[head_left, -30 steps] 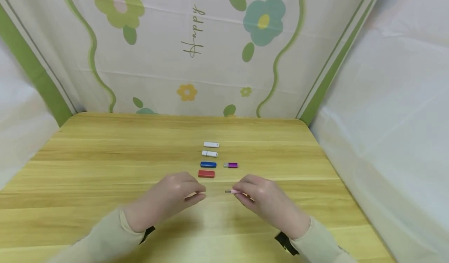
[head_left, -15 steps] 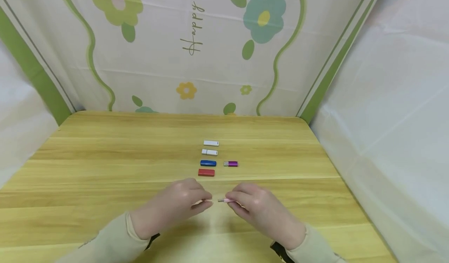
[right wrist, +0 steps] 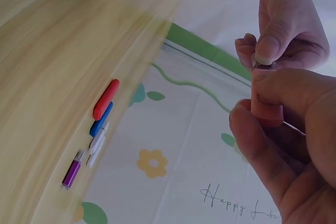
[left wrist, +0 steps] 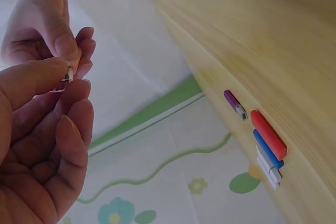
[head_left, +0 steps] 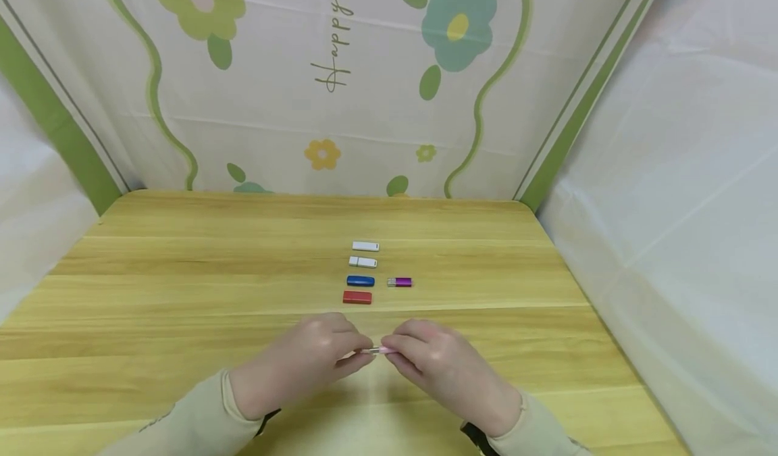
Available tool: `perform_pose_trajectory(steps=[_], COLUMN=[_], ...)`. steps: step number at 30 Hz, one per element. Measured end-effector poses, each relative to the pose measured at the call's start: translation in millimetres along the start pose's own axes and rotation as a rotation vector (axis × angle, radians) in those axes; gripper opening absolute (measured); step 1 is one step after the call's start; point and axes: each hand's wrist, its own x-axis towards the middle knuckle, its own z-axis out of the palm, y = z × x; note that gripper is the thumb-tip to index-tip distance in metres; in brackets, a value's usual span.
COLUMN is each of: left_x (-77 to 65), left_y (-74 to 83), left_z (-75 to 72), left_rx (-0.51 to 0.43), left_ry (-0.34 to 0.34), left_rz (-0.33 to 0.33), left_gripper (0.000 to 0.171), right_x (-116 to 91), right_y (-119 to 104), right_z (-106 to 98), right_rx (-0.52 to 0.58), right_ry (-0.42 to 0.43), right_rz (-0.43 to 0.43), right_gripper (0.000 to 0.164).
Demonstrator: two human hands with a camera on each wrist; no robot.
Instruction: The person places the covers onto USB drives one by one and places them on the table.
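Note:
My right hand (head_left: 446,361) pinches a pink USB stick (right wrist: 266,109) between thumb and fingers. Its metal plug (head_left: 374,350) points left and reaches the fingertips of my left hand (head_left: 306,355). Between left thumb and fingers is a small clear piece that looks like a cap (left wrist: 59,86), mostly hidden. Whether the plug sits inside it I cannot tell. Beyond the hands lie a red USB stick (head_left: 357,297), a blue one (head_left: 360,281) and two white ones, the nearer (head_left: 362,262) and the farther (head_left: 365,246). A purple USB stick (head_left: 400,282) with a clear-covered plug lies right of the blue one.
The sticks lie on a wood-grain table (head_left: 182,273). A white curtain with printed flowers (head_left: 383,105) hangs behind its far edge, and plain white cloth (head_left: 681,240) hangs at the sides.
Both hands have come together, nearer the table's front. The pink stick's plug has moved left until it reaches the left fingertips. The sticks on the table have stayed put.

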Motion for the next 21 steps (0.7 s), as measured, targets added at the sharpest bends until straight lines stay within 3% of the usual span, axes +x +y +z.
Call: perform_pose_trajectory(steps=[12,18,21], left_x=[2.2,1.7,1.9], left_y=[0.2,-1.0,-1.3], left_z=[1.0,1.2,0.7], left_rx=[0.007,0.027,0.041], left_ry=[0.017,0.023,0.024], left_rz=[0.019,0.038,0.051], left_gripper=[0.011,0.014,0.015], right_x=[3.2,4.4,5.3], right_y=[-1.9,-2.3,-2.7], right_z=[1.4,3.2,4.8], right_rx=[-0.018,-0.053,-0.069], right_ry=[0.008,-0.005,-0.014], right_rz=[-0.013,-0.022,-0.031], right_gripper=[0.013,0.023,0.016])
